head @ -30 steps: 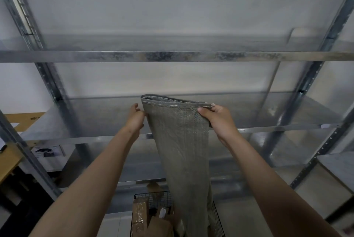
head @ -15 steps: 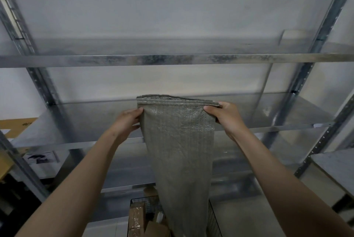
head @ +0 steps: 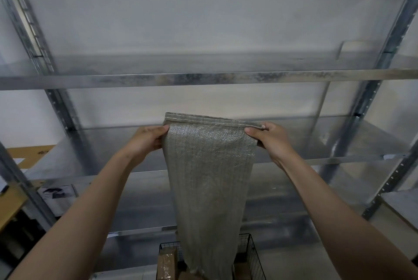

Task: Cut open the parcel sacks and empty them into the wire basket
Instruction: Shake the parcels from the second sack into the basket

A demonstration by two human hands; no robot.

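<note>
Sack [head: 210,177] of grey woven plastic hangs lengthwise in the air, held up in front of a galvanised metal shelving unit [head: 203,78]. Its stitched hem is uppermost and runs nearly level, slightly higher at the left. The fabric looks flat and slack and narrows a little toward the bottom.

Both hands are clamped on the sack's top, one at each upper corner, well apart with the full width of the hem between them. The left hand [head: 147,141] grips the left corner just under the hem, with its fingers curled onto the edge. The right hand [head: 271,141] pinches the right corner, its thumb pressed on the near face and its fingers curled behind. Both bare forearms reach up from the lower corners of the view.

The sack's lower end drops inside the rim of the wire basket [head: 253,254], a black mesh one at the bottom edge of the view, below the front edge of the lowest visible shelf. Brown taped parcels [head: 167,264] lie in the basket on either side of the hanging fabric. What the basket stands on cannot be seen.

A flat cardboard box [head: 29,153] sits past the left edge of the middle shelf, beyond the perforated upright.
</note>
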